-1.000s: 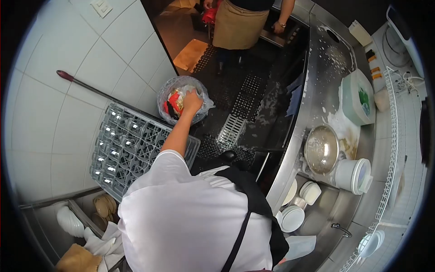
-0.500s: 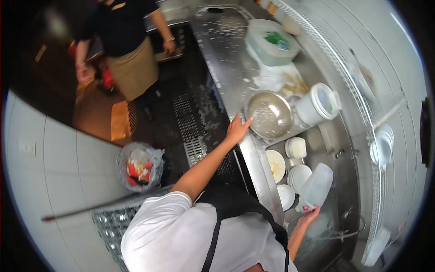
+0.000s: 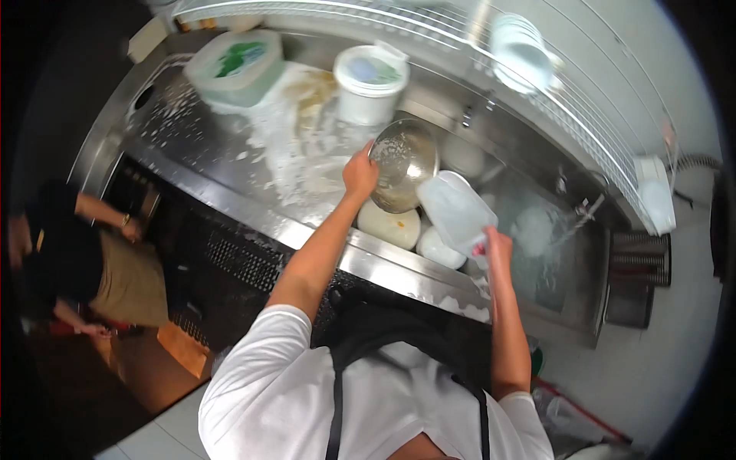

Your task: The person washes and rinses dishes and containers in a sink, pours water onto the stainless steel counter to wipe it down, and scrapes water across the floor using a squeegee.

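My left hand [image 3: 360, 176] grips the rim of a shiny metal bowl [image 3: 406, 169], tilted so its inside shows, with foam specks in it. In my right hand [image 3: 497, 251] is a translucent plastic container [image 3: 458, 211], held by its near end, its far end close to the metal bowl. Below both lie a white dish with yellowish residue [image 3: 387, 224] and another white dish [image 3: 439, 249] in the sink. More white dishes are partly hidden behind the container.
Left of the sink, a foamy steel counter [image 3: 253, 165] bears a lidded tub [image 3: 235, 69] and a white bucket [image 3: 371, 88]. Water runs near the faucet [image 3: 586, 215] at right. A wire shelf [image 3: 429, 17] with stacked bowls [image 3: 521, 54] hangs above. Another person [image 3: 126, 276] stands at left.
My left hand has gone from reaching at the bowl to holding it, and the bowl now sits over the sink's dishes. The container has come closer to the bowl. My view has turned right.
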{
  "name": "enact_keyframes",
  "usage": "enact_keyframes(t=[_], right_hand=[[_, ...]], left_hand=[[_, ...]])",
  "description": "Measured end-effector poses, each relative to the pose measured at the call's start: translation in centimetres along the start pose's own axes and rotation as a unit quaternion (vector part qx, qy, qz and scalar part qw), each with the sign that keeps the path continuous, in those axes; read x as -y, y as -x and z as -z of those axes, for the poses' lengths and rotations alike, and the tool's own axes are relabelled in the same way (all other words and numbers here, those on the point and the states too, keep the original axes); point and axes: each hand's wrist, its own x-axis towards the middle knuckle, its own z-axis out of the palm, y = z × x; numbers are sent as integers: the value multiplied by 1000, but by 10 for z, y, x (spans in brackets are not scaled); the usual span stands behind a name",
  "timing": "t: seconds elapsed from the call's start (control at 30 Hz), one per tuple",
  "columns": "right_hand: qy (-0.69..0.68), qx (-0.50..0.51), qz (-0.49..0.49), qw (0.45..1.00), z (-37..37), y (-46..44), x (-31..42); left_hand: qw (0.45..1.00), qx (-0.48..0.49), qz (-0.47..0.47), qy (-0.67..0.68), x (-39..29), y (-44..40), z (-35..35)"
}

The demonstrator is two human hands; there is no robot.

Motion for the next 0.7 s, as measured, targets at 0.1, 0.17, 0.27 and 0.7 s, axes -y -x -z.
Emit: enact_keyframes(t=[0.1,0.17,0.27,0.7], right_hand=[[59,45,49,996,11,-25,8],[141,39,64,987,15,-39,23],[264,29,91,960,29,-42,60],[479,-14,449,754,76,-97,85]], left_hand=[[990,27,-132,-38,-32,-18,-60],[979,73,-164,-95,-54,-24,-88],[947,73,-263,-169,-64,-29,-121],[814,190,-436,-333,-145,-16,-180]])
